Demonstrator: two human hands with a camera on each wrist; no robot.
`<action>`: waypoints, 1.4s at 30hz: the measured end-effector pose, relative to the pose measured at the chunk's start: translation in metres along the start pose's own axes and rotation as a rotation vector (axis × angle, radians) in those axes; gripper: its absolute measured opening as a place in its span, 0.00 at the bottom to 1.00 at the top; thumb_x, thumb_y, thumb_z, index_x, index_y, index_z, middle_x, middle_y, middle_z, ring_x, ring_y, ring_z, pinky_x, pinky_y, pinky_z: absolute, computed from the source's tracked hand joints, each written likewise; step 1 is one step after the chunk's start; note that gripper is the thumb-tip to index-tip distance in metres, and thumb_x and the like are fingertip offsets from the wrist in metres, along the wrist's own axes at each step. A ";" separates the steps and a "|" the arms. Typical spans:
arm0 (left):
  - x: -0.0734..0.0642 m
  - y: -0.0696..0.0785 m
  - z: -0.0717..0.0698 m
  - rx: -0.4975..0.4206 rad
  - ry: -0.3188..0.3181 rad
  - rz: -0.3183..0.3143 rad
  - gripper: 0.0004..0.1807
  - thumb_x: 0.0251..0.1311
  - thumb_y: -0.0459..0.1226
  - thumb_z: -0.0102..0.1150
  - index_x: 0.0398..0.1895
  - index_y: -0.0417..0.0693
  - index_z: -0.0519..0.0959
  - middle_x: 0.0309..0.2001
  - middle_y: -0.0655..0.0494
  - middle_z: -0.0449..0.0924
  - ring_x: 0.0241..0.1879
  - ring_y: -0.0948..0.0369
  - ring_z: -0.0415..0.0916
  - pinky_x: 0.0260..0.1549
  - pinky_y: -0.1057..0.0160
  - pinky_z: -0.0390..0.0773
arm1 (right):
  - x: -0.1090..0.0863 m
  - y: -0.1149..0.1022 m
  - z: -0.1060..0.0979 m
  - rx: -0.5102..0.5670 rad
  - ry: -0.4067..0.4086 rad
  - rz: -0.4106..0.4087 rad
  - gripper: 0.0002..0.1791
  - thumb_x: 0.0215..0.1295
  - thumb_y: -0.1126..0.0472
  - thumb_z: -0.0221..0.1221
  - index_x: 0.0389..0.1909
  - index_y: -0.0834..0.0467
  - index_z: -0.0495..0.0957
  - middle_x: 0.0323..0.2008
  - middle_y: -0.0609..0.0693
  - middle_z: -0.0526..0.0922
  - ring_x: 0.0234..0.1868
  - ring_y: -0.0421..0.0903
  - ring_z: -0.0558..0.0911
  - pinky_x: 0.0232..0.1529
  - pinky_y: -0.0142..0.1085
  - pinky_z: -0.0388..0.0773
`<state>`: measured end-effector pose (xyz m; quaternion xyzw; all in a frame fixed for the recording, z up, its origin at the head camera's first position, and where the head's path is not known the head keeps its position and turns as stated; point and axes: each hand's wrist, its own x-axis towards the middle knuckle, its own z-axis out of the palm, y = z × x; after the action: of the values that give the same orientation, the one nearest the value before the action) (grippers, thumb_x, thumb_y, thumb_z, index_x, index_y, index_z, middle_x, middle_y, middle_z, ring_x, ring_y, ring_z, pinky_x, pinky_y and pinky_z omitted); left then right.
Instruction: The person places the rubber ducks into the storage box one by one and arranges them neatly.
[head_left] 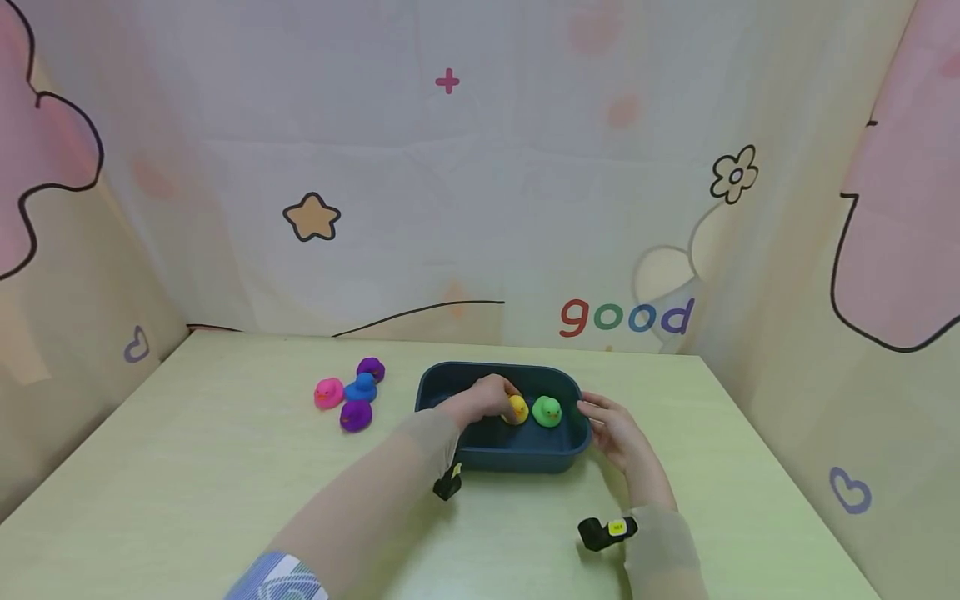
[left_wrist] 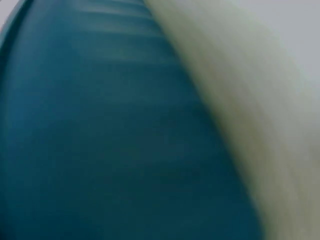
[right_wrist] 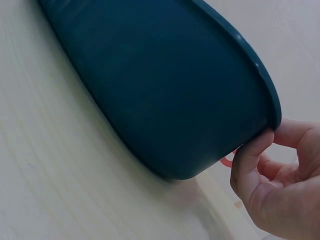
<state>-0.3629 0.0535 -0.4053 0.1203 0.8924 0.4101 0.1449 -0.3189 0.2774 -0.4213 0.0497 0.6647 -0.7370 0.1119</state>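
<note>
A dark teal plastic bin (head_left: 517, 461) stands on the table. My left hand (head_left: 487, 398) reaches over its near side, its fingers on a yellow rubber duck (head_left: 517, 410) inside. A green rubber duck (head_left: 547, 412) sits just right of the yellow one in the bin. Against the bin's right end, my right hand (head_left: 617, 429) touches the rim with its fingers fairly straight. The right wrist view has that hand (right_wrist: 280, 185) at the corner of the bin (right_wrist: 165, 90). Only the blurred bin wall (left_wrist: 115, 140) fills the left wrist view, without the hand.
Left of the bin lie a pink duck (head_left: 328, 393), a blue duck (head_left: 362, 387), a purple duck (head_left: 356, 415) and another purple duck (head_left: 371, 368) behind. The pale table (head_left: 187, 467) is bounded by printed cloth walls (head_left: 450, 208) at the back and sides.
</note>
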 end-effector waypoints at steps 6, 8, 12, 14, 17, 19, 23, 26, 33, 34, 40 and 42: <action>-0.014 0.004 -0.029 0.038 -0.036 0.080 0.26 0.54 0.34 0.69 0.59 0.42 0.78 0.63 0.43 0.73 0.59 0.49 0.72 0.59 0.52 0.75 | -0.001 -0.004 0.000 -0.007 -0.020 -0.012 0.33 0.74 0.60 0.51 0.73 0.68 0.51 0.37 0.36 0.79 0.34 0.32 0.79 0.38 0.21 0.78; -0.020 0.005 -0.044 0.036 -0.047 0.091 0.26 0.57 0.36 0.67 0.60 0.42 0.77 0.66 0.42 0.70 0.62 0.47 0.70 0.62 0.50 0.72 | -0.002 -0.005 -0.001 -0.008 -0.023 -0.017 0.33 0.74 0.61 0.51 0.73 0.68 0.51 0.37 0.36 0.79 0.34 0.32 0.79 0.38 0.21 0.78; -0.031 -0.003 -0.076 0.012 -0.039 0.089 0.26 0.59 0.37 0.65 0.61 0.43 0.76 0.66 0.43 0.70 0.65 0.48 0.68 0.66 0.48 0.67 | -0.002 -0.007 -0.002 -0.019 -0.022 -0.023 0.32 0.74 0.61 0.49 0.73 0.68 0.51 0.36 0.35 0.79 0.34 0.31 0.79 0.38 0.22 0.77; -0.038 -0.010 -0.093 -0.013 -0.028 0.080 0.27 0.60 0.38 0.63 0.63 0.44 0.74 0.68 0.43 0.68 0.67 0.47 0.64 0.68 0.45 0.64 | -0.003 -0.007 -0.004 -0.026 -0.026 -0.026 0.33 0.75 0.61 0.49 0.73 0.68 0.50 0.36 0.34 0.78 0.35 0.31 0.79 0.37 0.22 0.77; -0.051 -0.023 -0.117 -0.060 -0.015 0.052 0.29 0.61 0.41 0.61 0.66 0.45 0.71 0.71 0.42 0.63 0.70 0.43 0.60 0.68 0.39 0.59 | -0.003 -0.006 -0.005 -0.036 -0.028 -0.027 0.32 0.75 0.60 0.48 0.73 0.68 0.49 0.36 0.34 0.78 0.34 0.30 0.78 0.37 0.22 0.76; -0.059 -0.034 -0.131 -0.089 0.003 0.045 0.30 0.61 0.42 0.60 0.67 0.45 0.69 0.72 0.41 0.61 0.70 0.42 0.58 0.67 0.37 0.59 | -0.003 -0.005 -0.006 -0.036 -0.028 -0.027 0.33 0.75 0.60 0.48 0.73 0.68 0.49 0.36 0.34 0.78 0.34 0.30 0.78 0.36 0.22 0.76; -0.071 -0.064 -0.153 -0.123 0.080 0.028 0.31 0.64 0.41 0.58 0.69 0.42 0.66 0.71 0.38 0.60 0.70 0.40 0.58 0.67 0.38 0.60 | -0.003 -0.003 -0.006 -0.033 -0.025 -0.019 0.33 0.75 0.59 0.50 0.73 0.67 0.49 0.36 0.34 0.78 0.34 0.31 0.77 0.36 0.21 0.75; -0.078 -0.092 -0.165 -0.175 0.127 -0.002 0.32 0.66 0.40 0.56 0.71 0.40 0.63 0.72 0.37 0.59 0.71 0.40 0.56 0.69 0.39 0.58 | -0.003 -0.001 -0.004 -0.030 -0.023 -0.009 0.33 0.75 0.59 0.50 0.74 0.67 0.50 0.36 0.35 0.78 0.34 0.32 0.77 0.35 0.21 0.75; -0.098 -0.149 -0.180 -0.327 0.244 -0.044 0.34 0.68 0.39 0.55 0.73 0.37 0.58 0.73 0.35 0.57 0.71 0.40 0.57 0.70 0.42 0.59 | -0.002 0.001 -0.002 -0.028 -0.022 -0.002 0.34 0.74 0.59 0.51 0.74 0.66 0.50 0.37 0.35 0.77 0.35 0.32 0.76 0.36 0.21 0.75; -0.101 -0.155 -0.181 -0.353 0.257 -0.050 0.34 0.68 0.39 0.54 0.73 0.36 0.57 0.73 0.35 0.56 0.71 0.40 0.56 0.70 0.42 0.58 | -0.002 0.001 -0.002 -0.030 -0.022 -0.002 0.34 0.74 0.59 0.51 0.74 0.66 0.50 0.37 0.35 0.77 0.35 0.32 0.76 0.36 0.21 0.75; -0.110 -0.181 -0.181 -0.436 0.245 -0.090 0.35 0.69 0.37 0.53 0.75 0.36 0.53 0.74 0.34 0.51 0.73 0.39 0.52 0.71 0.42 0.55 | -0.002 0.000 -0.001 -0.038 -0.017 0.004 0.33 0.74 0.58 0.50 0.74 0.66 0.51 0.37 0.35 0.78 0.34 0.33 0.76 0.36 0.21 0.75; -0.111 -0.188 -0.179 -0.445 0.218 -0.099 0.36 0.69 0.37 0.54 0.75 0.37 0.52 0.75 0.34 0.50 0.73 0.39 0.51 0.71 0.42 0.55 | -0.001 0.001 0.000 -0.039 -0.016 0.004 0.33 0.75 0.58 0.50 0.73 0.66 0.51 0.36 0.35 0.78 0.34 0.33 0.76 0.35 0.21 0.75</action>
<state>-0.3420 -0.2280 -0.4203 -0.0035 0.7953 0.5993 0.0907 -0.3175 0.2774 -0.4219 0.0433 0.6780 -0.7240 0.1197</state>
